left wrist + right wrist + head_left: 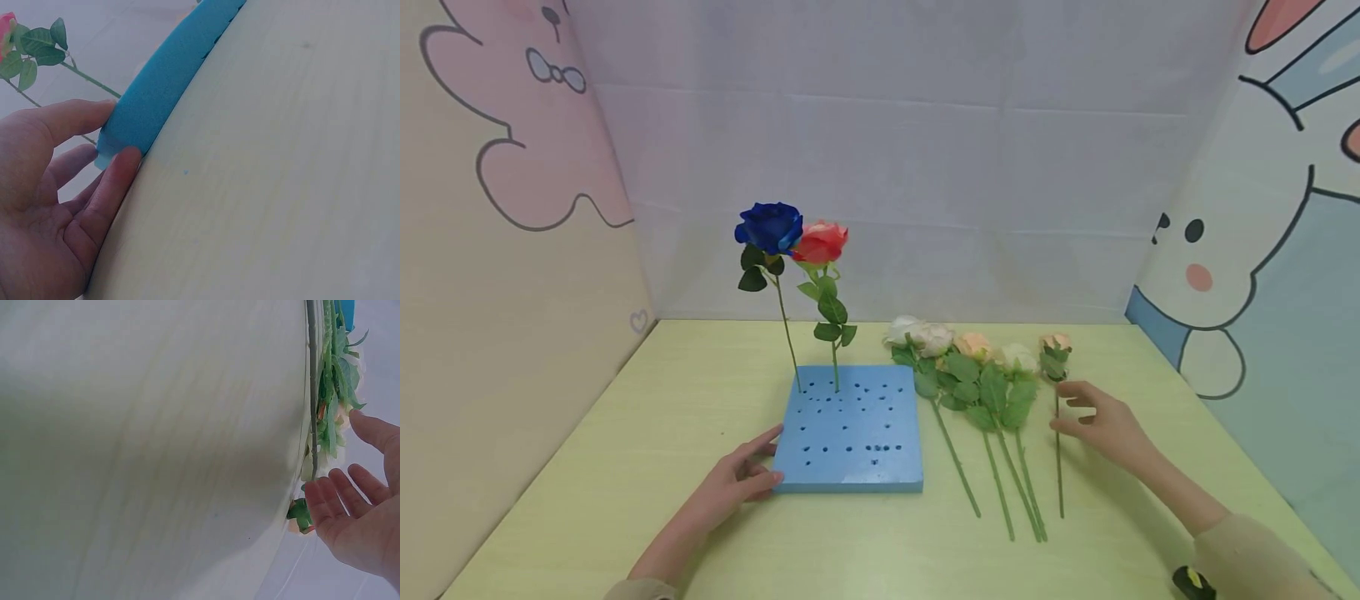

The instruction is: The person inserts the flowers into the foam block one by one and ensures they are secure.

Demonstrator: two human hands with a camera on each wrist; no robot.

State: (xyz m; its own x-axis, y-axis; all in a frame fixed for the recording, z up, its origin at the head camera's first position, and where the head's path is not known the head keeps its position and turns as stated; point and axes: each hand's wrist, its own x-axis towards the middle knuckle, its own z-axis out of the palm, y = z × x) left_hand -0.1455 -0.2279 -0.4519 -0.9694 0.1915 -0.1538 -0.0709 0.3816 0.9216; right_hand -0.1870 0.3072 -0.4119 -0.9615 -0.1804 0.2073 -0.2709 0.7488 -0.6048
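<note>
Item, one: a small peach rose with green leaves and a long, thin dark stem (1055, 364), lying on the pale yellow-green wooden table (625, 467). Its stem ran at 9 o'clock of the right hand (1105, 423), crossing the gap between thumb and fingertips just below the leaves. That grip stood wide; whether a fingertip touched the stem could not be told. Long axis, 12 to 6 o'clock; bloom at 12.

Item, one: a square, sky-blue, foam-like block with many holes (850, 477). The left hand (733, 479) touched its side edge, index finger at 9 o'clock and thumb at 8, the two spread apart.

Standing in the block, two: a deep-blue rose (771, 227), rooted toward 11 o'clock and leaning slightly to 11; a coral-red rose (822, 243), rooted nearer 12, almost upright.

Lying at the block's 3 o'clock, four overlapping: one white flower (901, 330), one blush-white flower (935, 339), one pale-orange flower (974, 346), one cream flower (1020, 358); blooms toward 11, stems toward 5.
</note>
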